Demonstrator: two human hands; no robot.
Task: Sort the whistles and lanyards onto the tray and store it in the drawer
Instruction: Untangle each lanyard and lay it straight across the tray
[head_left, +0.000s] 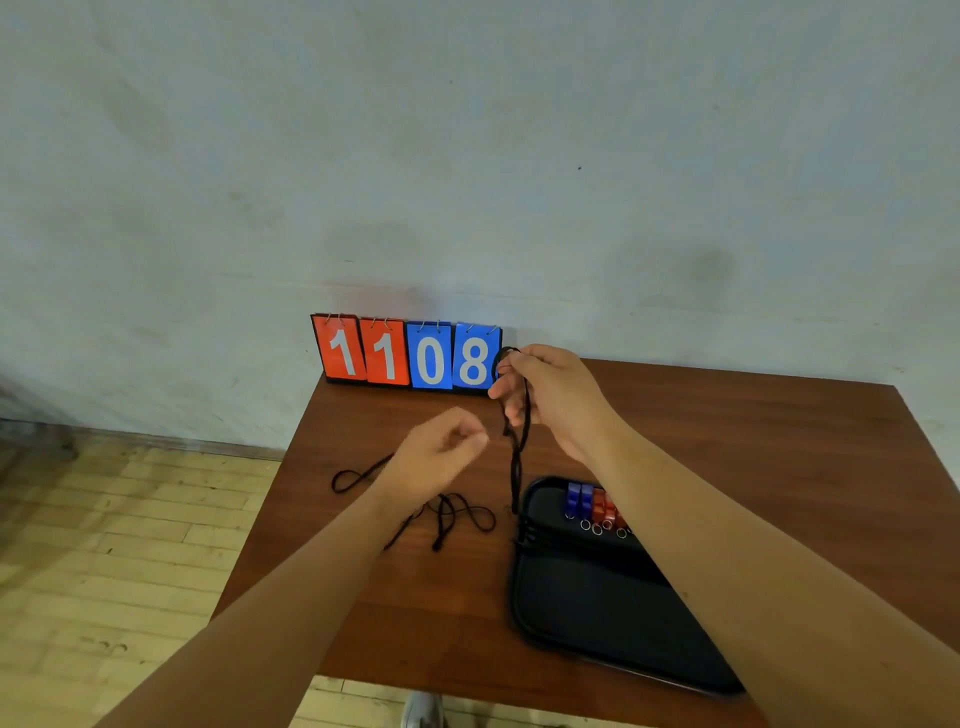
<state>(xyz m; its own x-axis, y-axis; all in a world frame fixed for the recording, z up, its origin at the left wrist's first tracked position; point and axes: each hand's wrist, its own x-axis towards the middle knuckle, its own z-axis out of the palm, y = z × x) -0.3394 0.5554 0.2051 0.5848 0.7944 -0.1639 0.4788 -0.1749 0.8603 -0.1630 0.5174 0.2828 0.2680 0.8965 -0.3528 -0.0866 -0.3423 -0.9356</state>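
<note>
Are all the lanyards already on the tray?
No. One lanyard hangs from the right hand, and loose lanyards lie on the table left of the tray.

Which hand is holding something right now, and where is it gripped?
The right hand pinches a black lanyard near its top loop; the rest dangles toward the tray. The left hand holds nothing visible.

One black lanyard (517, 457) hangs doubled from my right grip (540, 395), its lower end at the black tray (597, 613). Further black lanyards (447, 514) lie tangled on the worktop (727, 441), left. Blue whistles (579, 496) and red whistles (605, 506) line the tray's far end.
</note>
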